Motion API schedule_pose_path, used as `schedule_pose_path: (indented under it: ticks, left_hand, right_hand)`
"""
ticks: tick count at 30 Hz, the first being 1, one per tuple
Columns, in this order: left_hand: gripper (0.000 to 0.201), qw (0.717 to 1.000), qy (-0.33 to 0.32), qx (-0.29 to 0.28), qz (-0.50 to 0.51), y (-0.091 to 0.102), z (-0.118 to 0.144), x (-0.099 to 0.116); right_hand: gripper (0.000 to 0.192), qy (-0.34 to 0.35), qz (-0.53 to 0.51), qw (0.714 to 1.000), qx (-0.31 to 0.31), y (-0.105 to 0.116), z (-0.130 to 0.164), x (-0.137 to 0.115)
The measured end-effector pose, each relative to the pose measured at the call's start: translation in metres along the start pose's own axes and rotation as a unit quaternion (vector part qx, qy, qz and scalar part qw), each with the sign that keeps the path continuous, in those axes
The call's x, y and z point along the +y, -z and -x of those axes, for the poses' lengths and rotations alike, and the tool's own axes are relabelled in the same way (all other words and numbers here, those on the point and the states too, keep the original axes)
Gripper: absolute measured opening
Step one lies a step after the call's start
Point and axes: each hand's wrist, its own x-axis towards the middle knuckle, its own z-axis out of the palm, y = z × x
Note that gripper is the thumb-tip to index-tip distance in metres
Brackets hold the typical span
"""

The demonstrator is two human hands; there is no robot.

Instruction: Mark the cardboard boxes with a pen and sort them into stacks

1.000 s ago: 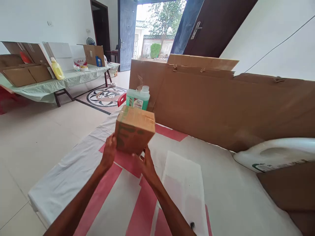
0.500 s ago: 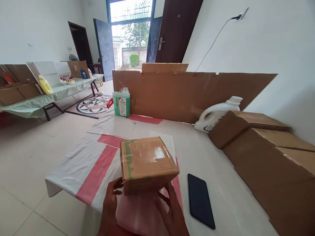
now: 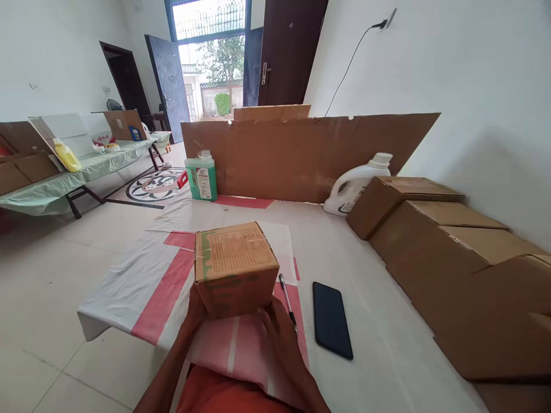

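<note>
A brown box (image 3: 236, 267) is in the person's two hands, close to the near edge of the table (image 3: 336, 241). The left hand (image 3: 197, 307) presses on the low left side of the box; most of its fingers are hidden. The right hand (image 3: 279, 324) presses on the low right side, so the box is squeezed between them. I cannot tell if the bottom of the box touches the table. There is small print on its top, and a green patch to the left.

A pen (image 3: 286, 295) lies just right of the box. Next comes a dark phone (image 3: 332, 320), lying flat. A green bottle (image 3: 201, 180) stands at the far left corner. A white jug (image 3: 355, 186) is near the far edge, and big brown cartons (image 3: 430, 275) line the right side.
</note>
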Motion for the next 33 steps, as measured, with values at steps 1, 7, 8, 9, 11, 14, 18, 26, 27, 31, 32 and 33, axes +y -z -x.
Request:
schedule_pose_path:
  ticks: [1, 7, 8, 9, 11, 14, 18, 26, 27, 31, 32, 33]
  left_hand:
    - [0.03, 1.0, 0.006, -0.005, -0.005, 0.0, 0.001, 0.001]
    - [0.057, 0.999, 0.03, -0.023, 0.001, 0.014, 0.027, 0.033]
    - [0.059, 0.999, 0.034, -0.024, 0.0, 0.018, 0.034, 0.039]
    - [0.059, 0.999, 0.039, -0.024, -0.003, 0.022, 0.04, 0.045]
    - [0.058, 0.998, 0.053, -0.017, -0.01, 0.027, 0.051, 0.05]
    - [0.058, 0.997, 0.072, 0.012, -0.022, 0.031, 0.058, 0.048]
    - [0.057, 0.994, 0.086, 0.051, -0.036, 0.033, 0.053, 0.035]
    - [0.053, 0.994, 0.1, 0.029, -0.038, 0.041, 0.053, 0.047]
    - [0.052, 0.994, 0.101, 0.022, -0.038, 0.043, 0.054, 0.053]
    - [0.051, 0.995, 0.095, -0.003, -0.04, 0.049, 0.055, 0.081]
    - [0.053, 0.995, 0.091, -0.007, -0.037, 0.05, 0.055, 0.088]
    - [0.055, 0.996, 0.085, -0.009, -0.032, 0.049, 0.056, 0.094]
  right_hand:
    - [0.043, -0.004, -0.009, 1.0, 0.002, 0.001, 0.0, -0.001]
    - [0.048, -0.065, -0.056, 0.996, 0.017, 0.015, 0.009, -0.029]
    - [0.048, -0.07, -0.051, 0.996, 0.025, 0.019, 0.012, -0.037]
    - [0.048, -0.069, -0.044, 0.996, 0.032, 0.022, 0.014, -0.044]
    - [0.047, -0.055, -0.029, 0.997, 0.037, 0.026, 0.018, -0.058]
    - [0.046, -0.029, -0.009, 0.999, 0.034, 0.027, 0.023, -0.072]
    - [0.044, -0.02, 0.001, 1.0, 0.013, 0.021, 0.025, -0.071]
    - [0.065, -0.037, -0.036, 0.996, -0.071, -0.004, 0.028, -0.045]
    - [0.059, -0.04, -0.038, 0.996, -0.068, -0.003, 0.028, -0.046]
    - [0.048, -0.041, -0.032, 0.999, -0.006, 0.015, 0.022, -0.072]
    - [0.048, -0.033, -0.027, 0.999, 0.016, 0.022, 0.019, -0.081]
    - [0.049, -0.019, -0.021, 0.999, 0.037, 0.028, 0.016, -0.09]
